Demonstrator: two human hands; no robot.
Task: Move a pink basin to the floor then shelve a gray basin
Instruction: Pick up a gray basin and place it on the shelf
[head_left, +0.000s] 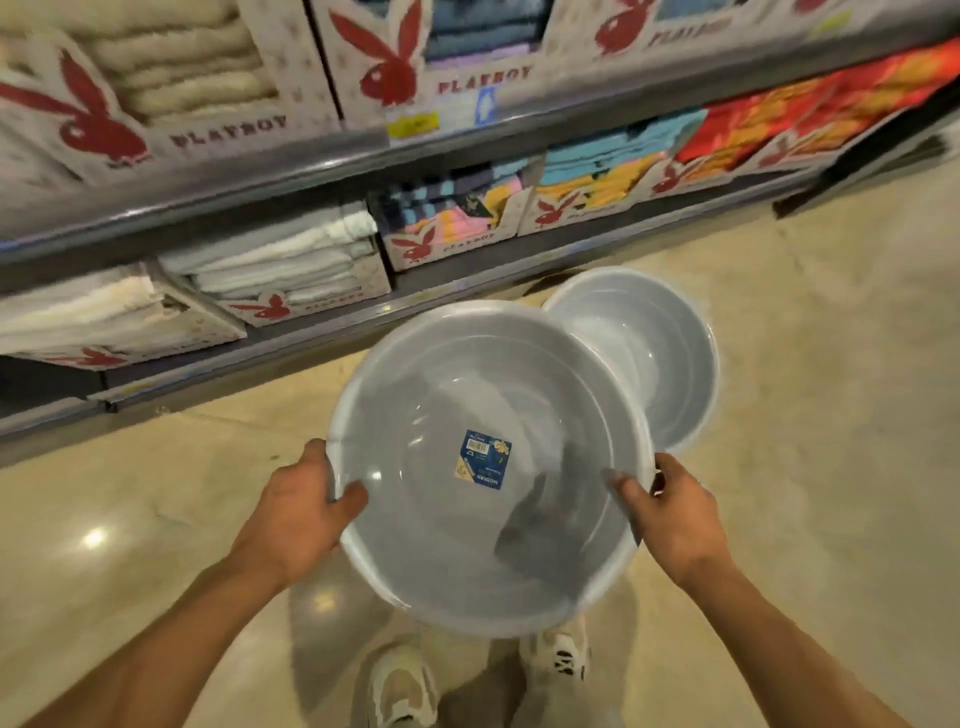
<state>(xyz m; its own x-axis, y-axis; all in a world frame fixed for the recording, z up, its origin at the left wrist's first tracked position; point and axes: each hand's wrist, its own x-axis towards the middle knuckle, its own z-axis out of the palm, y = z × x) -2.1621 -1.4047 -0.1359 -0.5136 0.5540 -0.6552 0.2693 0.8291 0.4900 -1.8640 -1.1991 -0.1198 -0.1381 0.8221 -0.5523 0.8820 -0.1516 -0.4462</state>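
I hold a large gray basin (441, 525) in front of me, above my feet, its mouth facing up. A blue label (484, 459) is stuck inside its bottom. My left hand (301, 512) grips the left rim, thumb inside. On the right rim, my right hand (670, 514) does the same. A second gray basin (649, 353) lies on the floor just beyond the held one, partly hidden by it. No pink basin is in view.
Store shelves (322, 156) run across the top and left, stacked with boxed and folded towels (275, 260). The lowest shelf edge (291, 338) sits close to the floor. Beige tiled floor (831, 415) spreads to the right. My shoes (558, 652) show below the basin.
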